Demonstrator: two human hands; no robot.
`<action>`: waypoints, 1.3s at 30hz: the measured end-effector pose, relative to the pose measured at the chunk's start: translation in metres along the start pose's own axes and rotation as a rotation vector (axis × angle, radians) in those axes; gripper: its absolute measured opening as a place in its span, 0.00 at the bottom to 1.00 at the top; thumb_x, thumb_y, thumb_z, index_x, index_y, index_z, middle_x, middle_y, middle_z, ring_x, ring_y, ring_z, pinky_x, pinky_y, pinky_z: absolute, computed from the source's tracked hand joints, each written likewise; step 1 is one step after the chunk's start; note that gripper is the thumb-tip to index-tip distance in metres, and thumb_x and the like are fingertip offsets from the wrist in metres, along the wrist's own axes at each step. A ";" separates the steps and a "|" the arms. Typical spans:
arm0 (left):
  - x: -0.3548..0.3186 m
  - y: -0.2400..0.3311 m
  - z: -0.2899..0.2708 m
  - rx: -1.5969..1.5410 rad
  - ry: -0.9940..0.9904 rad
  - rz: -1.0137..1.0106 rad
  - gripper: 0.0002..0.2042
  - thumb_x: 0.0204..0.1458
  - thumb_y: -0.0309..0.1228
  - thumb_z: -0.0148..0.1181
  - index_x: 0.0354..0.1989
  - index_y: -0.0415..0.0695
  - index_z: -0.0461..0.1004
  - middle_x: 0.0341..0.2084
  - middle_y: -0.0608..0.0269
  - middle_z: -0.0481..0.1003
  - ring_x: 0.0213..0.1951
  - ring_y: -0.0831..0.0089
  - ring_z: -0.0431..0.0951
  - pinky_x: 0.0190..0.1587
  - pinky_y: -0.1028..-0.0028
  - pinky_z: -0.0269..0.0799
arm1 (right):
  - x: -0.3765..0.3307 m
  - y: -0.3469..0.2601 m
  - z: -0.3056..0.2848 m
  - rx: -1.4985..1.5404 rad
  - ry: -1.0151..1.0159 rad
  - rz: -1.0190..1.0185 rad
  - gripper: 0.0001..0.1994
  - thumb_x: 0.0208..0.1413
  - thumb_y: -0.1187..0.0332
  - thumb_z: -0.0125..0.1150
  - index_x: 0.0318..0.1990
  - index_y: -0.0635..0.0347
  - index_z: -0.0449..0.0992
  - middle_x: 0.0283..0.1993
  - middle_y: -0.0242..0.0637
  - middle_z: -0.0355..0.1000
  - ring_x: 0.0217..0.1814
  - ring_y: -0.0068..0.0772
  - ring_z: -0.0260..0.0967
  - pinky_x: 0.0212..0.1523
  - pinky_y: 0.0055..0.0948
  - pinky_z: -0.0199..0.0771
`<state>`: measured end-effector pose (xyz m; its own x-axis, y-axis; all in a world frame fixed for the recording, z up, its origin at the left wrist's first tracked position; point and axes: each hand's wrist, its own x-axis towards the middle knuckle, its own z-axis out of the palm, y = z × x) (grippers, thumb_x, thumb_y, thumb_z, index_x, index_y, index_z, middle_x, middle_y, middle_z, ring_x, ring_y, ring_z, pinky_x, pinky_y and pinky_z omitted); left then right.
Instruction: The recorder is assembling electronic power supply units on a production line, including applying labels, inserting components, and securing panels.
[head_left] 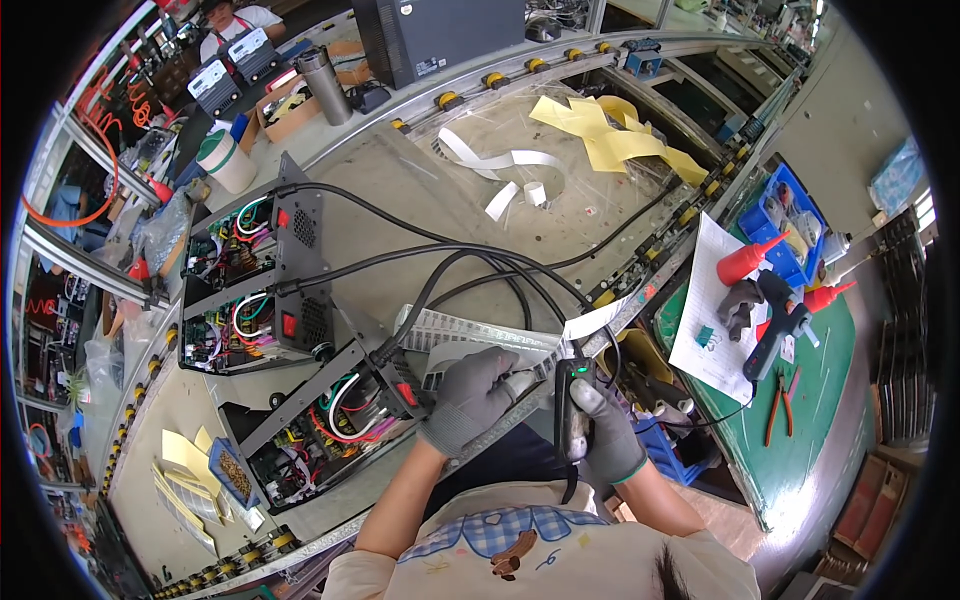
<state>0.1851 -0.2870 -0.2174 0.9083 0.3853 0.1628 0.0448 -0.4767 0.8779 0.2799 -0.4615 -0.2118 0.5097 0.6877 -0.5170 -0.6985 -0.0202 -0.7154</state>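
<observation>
My left hand (472, 392), in a grey glove, is closed on a sheet of white printed labels (470, 333) that lies over the conveyor's near edge. In my gloved right hand (610, 435) is a black handheld scanner (575, 405) with a lit green light on top, held upright just right of the labels. A curled white strip (590, 318) stands beyond the scanner. Left of my left hand sits an open electronic unit (335, 420) with exposed boards, coloured wires and a red switch. The fingertips of both hands are partly hidden.
Two more open units (305, 235) stand farther left, their black cables (430, 250) crossing the conveyor. Yellow paper (620, 145) and white strips (515, 160) lie beyond. On the green table (790, 470) are red bottles (745, 258), a glue gun (775, 330) and pliers (777, 410). Another person (235, 25) is far left.
</observation>
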 end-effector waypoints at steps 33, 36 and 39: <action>-0.001 -0.006 0.002 0.175 0.028 -0.026 0.08 0.48 0.29 0.59 0.36 0.40 0.75 0.28 0.53 0.75 0.31 0.59 0.76 0.34 0.70 0.69 | -0.009 -0.006 0.008 -0.031 -0.157 0.328 0.19 0.58 0.54 0.54 0.43 0.62 0.71 0.35 0.40 0.75 0.32 0.28 0.75 0.32 0.23 0.75; -0.002 -0.009 0.004 0.161 0.049 -0.019 0.09 0.46 0.29 0.60 0.35 0.41 0.75 0.27 0.52 0.74 0.29 0.57 0.75 0.32 0.67 0.68 | -0.009 -0.009 0.010 -0.050 -0.167 0.315 0.19 0.58 0.54 0.54 0.43 0.63 0.72 0.35 0.40 0.75 0.32 0.28 0.75 0.32 0.23 0.75; -0.001 -0.012 0.006 0.146 0.087 0.021 0.09 0.43 0.27 0.60 0.34 0.42 0.74 0.26 0.52 0.73 0.28 0.54 0.74 0.31 0.63 0.68 | -0.010 -0.012 0.012 -0.075 -0.179 0.320 0.19 0.58 0.54 0.53 0.43 0.63 0.71 0.35 0.40 0.75 0.32 0.28 0.75 0.31 0.23 0.75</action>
<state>0.1861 -0.2862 -0.2302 0.8705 0.4379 0.2247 0.0915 -0.5926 0.8003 0.2772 -0.4600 -0.1925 0.1715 0.7538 -0.6343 -0.7661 -0.3028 -0.5670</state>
